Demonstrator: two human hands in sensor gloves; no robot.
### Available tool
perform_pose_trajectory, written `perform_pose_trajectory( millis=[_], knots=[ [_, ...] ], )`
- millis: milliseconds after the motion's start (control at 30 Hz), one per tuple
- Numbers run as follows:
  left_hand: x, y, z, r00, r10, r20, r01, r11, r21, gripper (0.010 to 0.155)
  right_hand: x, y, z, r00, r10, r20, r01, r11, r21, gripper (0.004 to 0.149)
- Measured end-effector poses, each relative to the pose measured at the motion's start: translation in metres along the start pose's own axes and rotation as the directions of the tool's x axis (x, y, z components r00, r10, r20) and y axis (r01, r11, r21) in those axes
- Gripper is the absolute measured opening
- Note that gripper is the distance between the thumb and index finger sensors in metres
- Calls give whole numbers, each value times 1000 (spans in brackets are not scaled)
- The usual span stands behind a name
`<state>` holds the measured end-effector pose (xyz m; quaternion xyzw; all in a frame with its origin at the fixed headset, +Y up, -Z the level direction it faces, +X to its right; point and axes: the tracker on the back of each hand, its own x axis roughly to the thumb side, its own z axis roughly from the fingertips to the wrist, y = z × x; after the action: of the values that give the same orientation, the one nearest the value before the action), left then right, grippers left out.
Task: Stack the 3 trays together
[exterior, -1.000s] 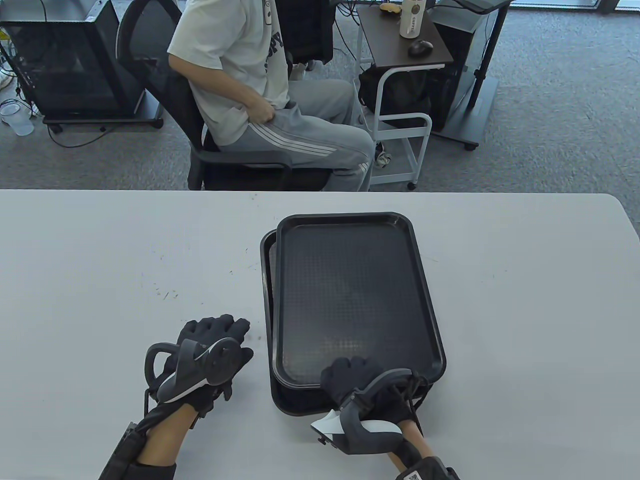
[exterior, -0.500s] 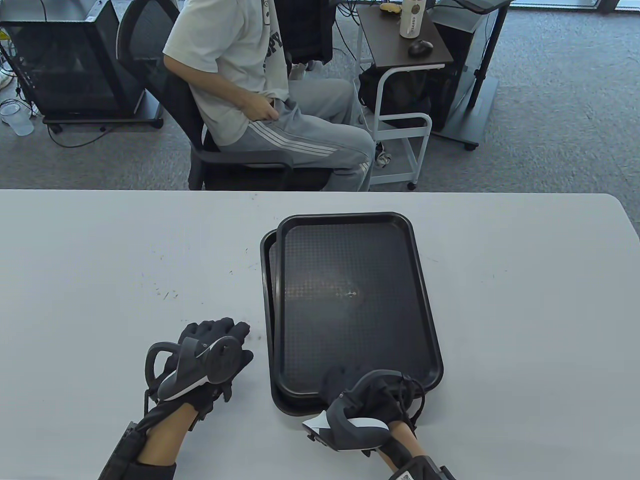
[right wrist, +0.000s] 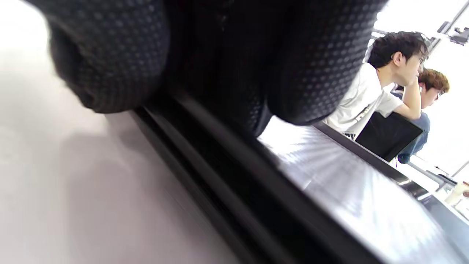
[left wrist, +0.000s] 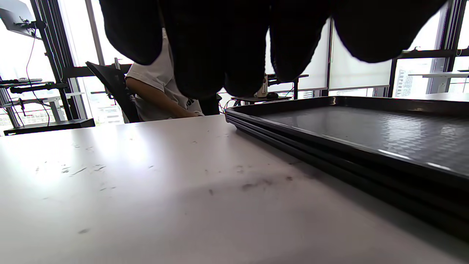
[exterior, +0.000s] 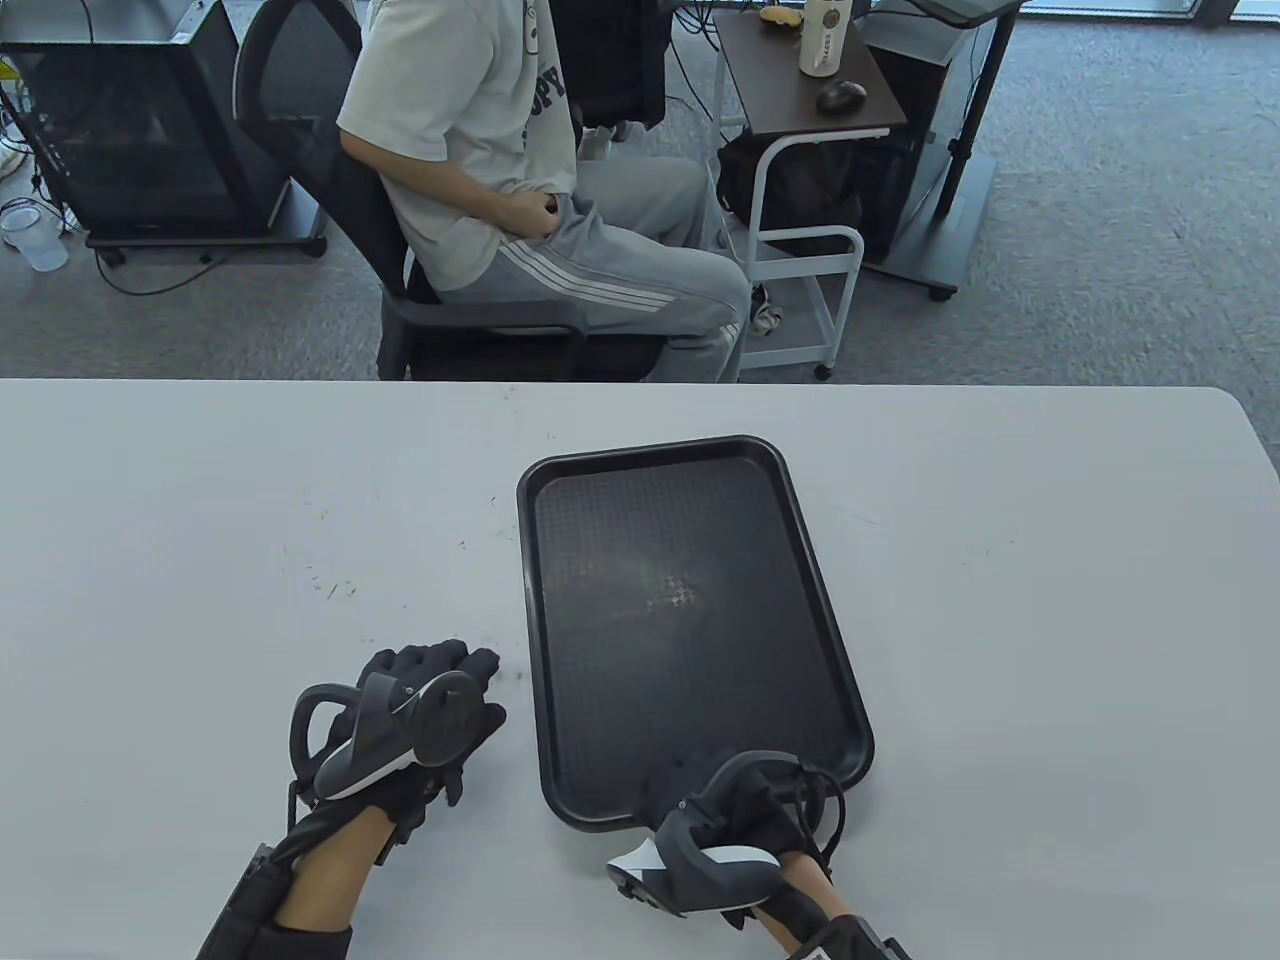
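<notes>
The black trays lie nested in one stack on the white table, long side running away from me. In the left wrist view the stack shows several layered rims. My right hand grips the stack's near short edge, fingers over the rim; the right wrist view shows its fingertips on the rim. My left hand rests palm-down on the table just left of the stack, not touching it; its fingers hang above the tabletop.
The white table has small dark specks left of the trays. A person sits on a black chair beyond the far edge. A small cart with a mouse stands behind.
The top tray was offset and tilted to the right over the lower ones; my right hand has swung it left and settled it flush onto the stack. My left hand has not moved.
</notes>
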<state>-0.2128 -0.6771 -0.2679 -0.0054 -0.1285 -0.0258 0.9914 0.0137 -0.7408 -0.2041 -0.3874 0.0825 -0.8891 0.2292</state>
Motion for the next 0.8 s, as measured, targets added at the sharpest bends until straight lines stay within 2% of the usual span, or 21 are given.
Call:
perform_pose_trajectory(
  millis=[800],
  knots=[
    [3, -8, -2, 1000, 15, 25, -13, 997, -75, 63, -6, -2, -3, 997, -62, -37, 65, 995, 70, 48]
  ],
)
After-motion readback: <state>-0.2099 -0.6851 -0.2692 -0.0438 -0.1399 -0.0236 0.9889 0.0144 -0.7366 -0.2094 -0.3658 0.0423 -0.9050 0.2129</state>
